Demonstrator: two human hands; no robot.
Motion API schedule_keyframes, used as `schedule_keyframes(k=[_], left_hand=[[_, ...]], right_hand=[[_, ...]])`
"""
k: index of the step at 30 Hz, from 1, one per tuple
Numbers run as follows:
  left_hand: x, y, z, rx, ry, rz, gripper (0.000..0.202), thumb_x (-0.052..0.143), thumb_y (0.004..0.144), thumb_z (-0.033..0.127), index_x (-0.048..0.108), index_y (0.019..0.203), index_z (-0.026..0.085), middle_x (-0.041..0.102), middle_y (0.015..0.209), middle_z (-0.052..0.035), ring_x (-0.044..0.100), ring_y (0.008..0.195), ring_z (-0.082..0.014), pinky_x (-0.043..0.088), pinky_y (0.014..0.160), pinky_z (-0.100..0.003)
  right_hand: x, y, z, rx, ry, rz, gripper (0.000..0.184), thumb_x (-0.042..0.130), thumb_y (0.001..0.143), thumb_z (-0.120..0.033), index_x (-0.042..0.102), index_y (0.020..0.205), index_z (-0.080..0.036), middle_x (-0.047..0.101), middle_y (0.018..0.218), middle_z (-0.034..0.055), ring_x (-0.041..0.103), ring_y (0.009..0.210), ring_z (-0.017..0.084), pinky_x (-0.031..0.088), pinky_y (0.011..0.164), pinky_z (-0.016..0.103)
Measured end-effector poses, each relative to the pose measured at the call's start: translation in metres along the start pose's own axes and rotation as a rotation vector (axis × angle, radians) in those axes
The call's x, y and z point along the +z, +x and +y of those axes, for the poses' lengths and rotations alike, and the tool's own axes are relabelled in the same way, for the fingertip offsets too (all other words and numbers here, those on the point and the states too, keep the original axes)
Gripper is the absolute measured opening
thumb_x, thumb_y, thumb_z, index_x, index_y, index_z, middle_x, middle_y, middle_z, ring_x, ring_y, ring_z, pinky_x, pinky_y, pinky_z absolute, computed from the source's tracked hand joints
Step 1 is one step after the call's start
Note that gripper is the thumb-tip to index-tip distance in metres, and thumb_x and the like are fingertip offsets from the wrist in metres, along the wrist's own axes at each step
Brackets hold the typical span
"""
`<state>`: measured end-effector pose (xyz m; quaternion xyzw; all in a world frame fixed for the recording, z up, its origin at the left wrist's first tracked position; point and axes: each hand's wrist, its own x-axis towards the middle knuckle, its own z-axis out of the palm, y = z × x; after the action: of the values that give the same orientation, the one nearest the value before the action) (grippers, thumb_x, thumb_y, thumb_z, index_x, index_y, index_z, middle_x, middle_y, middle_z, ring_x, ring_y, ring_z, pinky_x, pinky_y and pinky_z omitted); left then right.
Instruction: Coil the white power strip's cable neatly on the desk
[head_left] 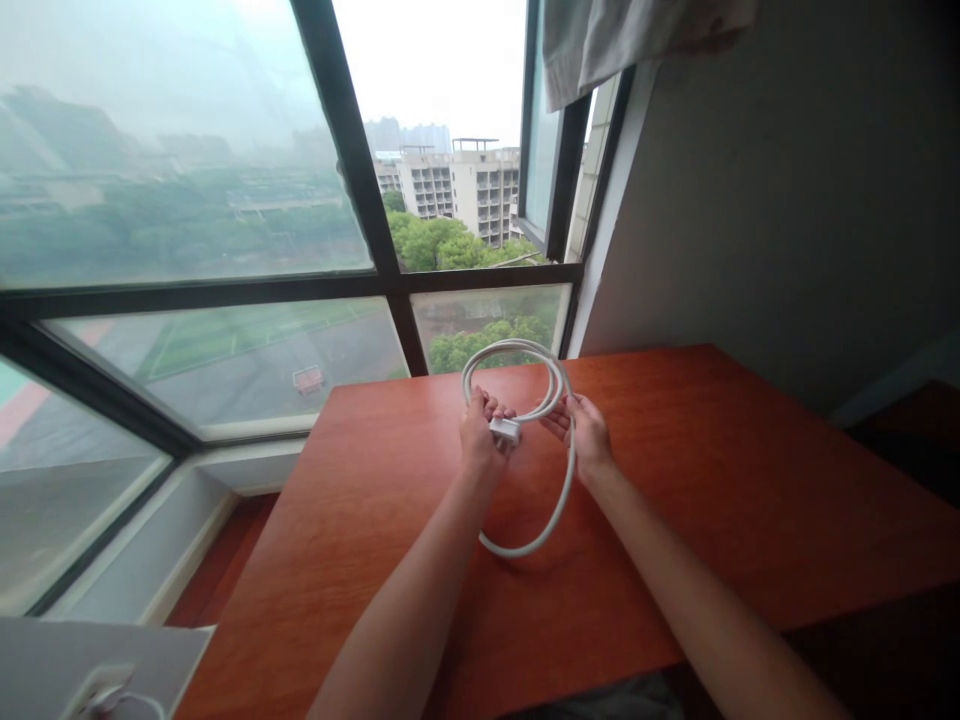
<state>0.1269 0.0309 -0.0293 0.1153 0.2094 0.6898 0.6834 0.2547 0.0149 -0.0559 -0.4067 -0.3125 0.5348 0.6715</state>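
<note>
A white power cable is gathered into loops above the wooden table, between my two hands. My left hand is closed round the left side of the loops, and a white plug block shows at its fingers. My right hand holds the right side of the coil, the cable crossing between thumb and fingers; its fingers reach out beneath the loops. One larger loop of cable hangs low toward me, passing behind my left forearm, where its end is hidden.
The reddish-brown table spreads under both arms. Dark-framed windows rise behind it, one pane open. A grey curtain hangs at the upper right beside a wall. A wall socket with a white plug sits at the lower left.
</note>
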Motion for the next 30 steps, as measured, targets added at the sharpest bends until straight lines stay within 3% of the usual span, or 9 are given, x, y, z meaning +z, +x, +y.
schedule_keyframes(k=[6, 9, 13, 18, 24, 30], left_hand=[[0.004, -0.012, -0.021, 0.05, 0.076, 0.19, 0.034, 0.061, 0.085, 0.039, 0.04, 0.068, 0.019, 0.034, 0.049, 0.0097, 0.041, 0.04, -0.0051, 0.042, 0.05, -0.02], [0.004, -0.013, -0.028, 0.046, 0.1, 0.253, 0.035, 0.063, 0.082, 0.041, 0.039, 0.069, 0.02, 0.038, 0.052, 0.009, 0.044, 0.041, -0.0058, 0.042, 0.05, -0.02], [0.001, -0.011, -0.04, 0.153, 0.144, 0.313, 0.036, 0.058, 0.085, 0.042, 0.037, 0.066, 0.02, 0.041, 0.053, 0.0078, 0.047, 0.043, -0.007, 0.044, 0.052, -0.021], [-0.004, -0.011, -0.047, 0.167, 0.241, 0.389, 0.035, 0.051, 0.088, 0.044, 0.044, 0.065, 0.019, 0.051, 0.055, 0.0031, 0.057, 0.05, -0.0117, 0.048, 0.056, -0.025], [-0.002, -0.023, -0.046, 0.074, 0.312, 0.309, 0.037, 0.055, 0.084, 0.051, 0.053, 0.071, 0.017, 0.061, 0.062, -0.0028, 0.061, 0.052, -0.014, 0.048, 0.055, -0.025], [-0.001, -0.025, -0.041, 0.111, 0.349, 0.268, 0.032, 0.06, 0.082, 0.047, 0.058, 0.076, 0.016, 0.064, 0.07, -0.0035, 0.062, 0.058, -0.0135, 0.048, 0.06, -0.025]], right_hand=[[0.017, -0.014, 0.016, -0.062, 0.042, 0.175, 0.023, 0.055, 0.085, -0.042, 0.05, 0.094, -0.022, 0.072, 0.091, 0.007, 0.072, 0.081, 0.02, 0.059, 0.071, 0.033], [0.02, -0.018, 0.017, -0.077, 0.035, 0.17, 0.027, 0.052, 0.086, -0.047, 0.052, 0.097, -0.022, 0.072, 0.091, 0.0068, 0.071, 0.081, 0.02, 0.059, 0.068, 0.032], [0.028, -0.027, 0.021, -0.079, 0.04, 0.112, 0.04, 0.044, 0.087, -0.058, 0.054, 0.092, -0.02, 0.07, 0.09, 0.0086, 0.07, 0.08, 0.021, 0.058, 0.069, 0.032], [0.035, -0.033, 0.025, -0.172, -0.11, 0.066, 0.035, 0.069, 0.074, -0.04, 0.05, 0.098, -0.022, 0.067, 0.092, 0.0043, 0.068, 0.08, 0.018, 0.056, 0.072, 0.03], [0.028, -0.028, 0.027, -0.217, -0.167, 0.182, 0.024, 0.061, 0.079, -0.035, 0.05, 0.098, -0.024, 0.065, 0.087, 0.0006, 0.066, 0.08, 0.018, 0.056, 0.07, 0.03], [0.033, -0.03, 0.028, -0.088, -0.068, 0.167, 0.022, 0.062, 0.078, -0.036, 0.049, 0.092, -0.025, 0.066, 0.084, -0.0003, 0.067, 0.073, 0.019, 0.056, 0.064, 0.03]])
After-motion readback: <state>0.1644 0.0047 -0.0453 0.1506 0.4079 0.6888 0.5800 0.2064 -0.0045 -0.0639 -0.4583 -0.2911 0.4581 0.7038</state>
